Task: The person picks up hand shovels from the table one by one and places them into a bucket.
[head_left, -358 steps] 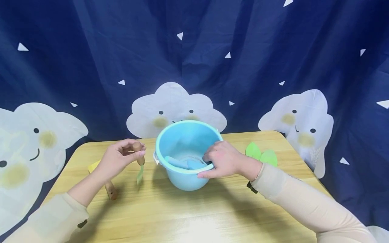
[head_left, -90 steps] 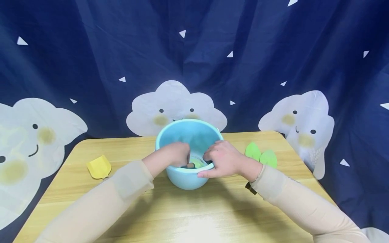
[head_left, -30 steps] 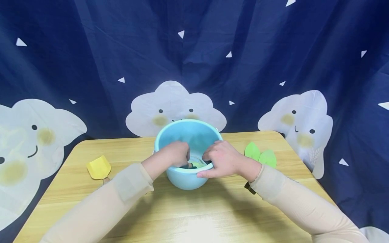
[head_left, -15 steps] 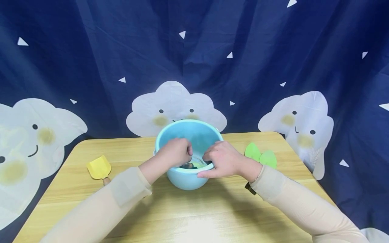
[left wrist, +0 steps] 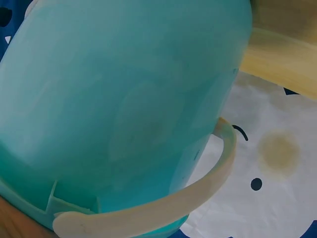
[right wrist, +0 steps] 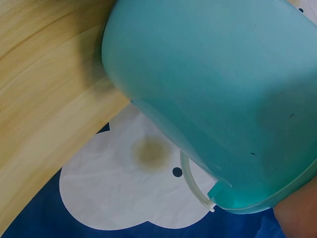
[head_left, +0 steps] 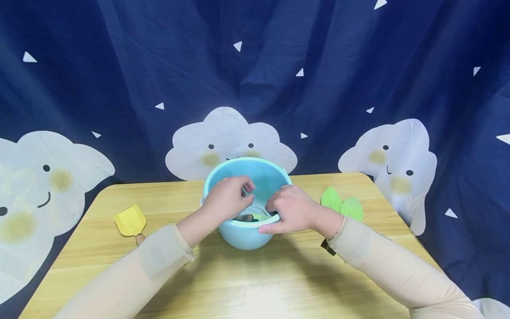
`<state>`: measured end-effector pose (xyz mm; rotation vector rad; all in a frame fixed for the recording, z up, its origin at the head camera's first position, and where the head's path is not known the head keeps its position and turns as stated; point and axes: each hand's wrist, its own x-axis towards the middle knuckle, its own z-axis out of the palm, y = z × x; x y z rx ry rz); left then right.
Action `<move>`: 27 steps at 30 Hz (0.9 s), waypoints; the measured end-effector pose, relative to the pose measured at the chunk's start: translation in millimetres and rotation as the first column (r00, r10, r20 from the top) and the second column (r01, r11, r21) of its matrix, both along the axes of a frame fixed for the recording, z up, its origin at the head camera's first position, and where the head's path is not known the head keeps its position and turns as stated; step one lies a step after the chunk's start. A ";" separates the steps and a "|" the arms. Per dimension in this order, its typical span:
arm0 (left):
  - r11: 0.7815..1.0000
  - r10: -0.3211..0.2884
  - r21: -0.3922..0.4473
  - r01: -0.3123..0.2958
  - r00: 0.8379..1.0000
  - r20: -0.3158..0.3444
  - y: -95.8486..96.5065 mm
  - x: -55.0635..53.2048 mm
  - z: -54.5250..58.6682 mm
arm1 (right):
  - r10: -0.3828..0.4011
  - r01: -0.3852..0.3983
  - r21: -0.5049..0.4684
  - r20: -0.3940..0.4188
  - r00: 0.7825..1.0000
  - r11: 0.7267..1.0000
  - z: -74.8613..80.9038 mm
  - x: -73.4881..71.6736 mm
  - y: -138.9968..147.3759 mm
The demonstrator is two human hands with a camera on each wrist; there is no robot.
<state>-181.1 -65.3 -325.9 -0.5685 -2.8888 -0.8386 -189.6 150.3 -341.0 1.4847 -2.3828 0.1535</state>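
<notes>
A light-blue bucket [head_left: 247, 237] stands in the middle of the table. My right hand [head_left: 294, 208] grips its right front rim, thumb outside and fingers inside. My left hand [head_left: 229, 198] hangs over the bucket's left rim, thumb and fingers apart with nothing between them. Below it, inside the bucket, lie a small tool's wooden handle [head_left: 244, 217] and its green head [head_left: 261, 217], partly hidden by the front wall. Both wrist views look at the bucket's outer wall; the left wrist view shows its white carrying handle [left wrist: 148, 214] hanging down.
A yellow toy shovel [head_left: 130, 220] lies at the table's left, its wooden handle partly behind my left sleeve [head_left: 159, 252]. Two green leaf-shaped pieces [head_left: 330, 198] lie on the right. A dark-blue curtain with clouds [head_left: 338, 88] hangs behind the wooden table [head_left: 311, 288].
My left hand brought the small green tool from the bucket's left down inside, let go of it, and has risen slightly with fingers spreading. My right hand stays on the rim.
</notes>
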 end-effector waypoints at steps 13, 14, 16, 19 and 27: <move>0.979 -0.053 0.180 0.097 0.970 -0.237 -5.0 7.8 -1.4 | -0.010 0.010 0.026 0.016 1.000 1.000 2.3 0.8 -0.3; 0.977 -0.059 0.185 0.107 0.967 -0.247 -5.3 8.1 -1.4 | -0.010 0.010 0.026 0.017 1.000 1.000 2.4 0.9 -0.4; 0.973 -0.071 0.194 0.125 0.962 -0.263 -6.2 8.7 -1.3 | -0.010 0.009 0.023 0.017 1.000 1.000 2.3 0.9 -0.4; 0.970 -0.086 0.197 0.145 0.956 -0.279 -7.9 9.7 -0.6 | -0.006 0.006 0.014 0.013 1.000 1.000 2.1 0.9 -0.6; 0.960 -0.103 0.218 0.177 0.944 -0.312 -18.9 10.9 -4.4 | -0.015 0.015 0.026 0.019 1.000 1.000 0.9 0.2 0.0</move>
